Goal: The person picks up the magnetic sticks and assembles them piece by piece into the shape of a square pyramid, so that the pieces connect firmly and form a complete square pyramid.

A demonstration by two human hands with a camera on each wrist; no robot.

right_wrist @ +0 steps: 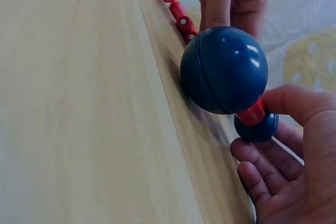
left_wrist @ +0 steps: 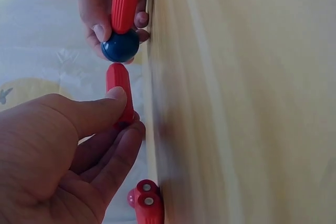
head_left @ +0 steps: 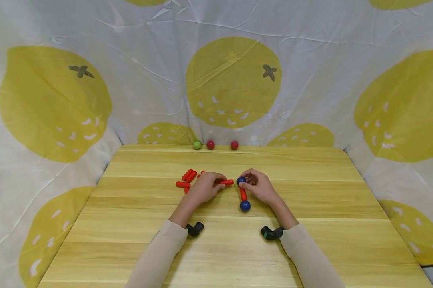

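Observation:
My left hand (head_left: 206,187) pinches a red ridged magnetic rod (left_wrist: 116,76) between thumb and fingers. The rod points right, towards a blue ball (head_left: 241,181) that my right hand (head_left: 261,187) holds in its fingertips. In the head view a narrow gap parts rod and ball. Joined to that ball is a second red rod (head_left: 243,194), with another blue ball (right_wrist: 226,72) on its near end. This ball-rod-ball piece points towards the table's front edge. Fingers hide part of the held ball and the far end of the left hand's rod.
Several loose red rods (head_left: 182,184) lie left of my left hand, some partly hidden by it. Along the table's back edge sit a green ball (head_left: 196,145), a red ball (head_left: 210,145) and another red ball (head_left: 234,145). A lemon-print cloth (head_left: 158,80) hangs behind the wooden table (head_left: 230,252).

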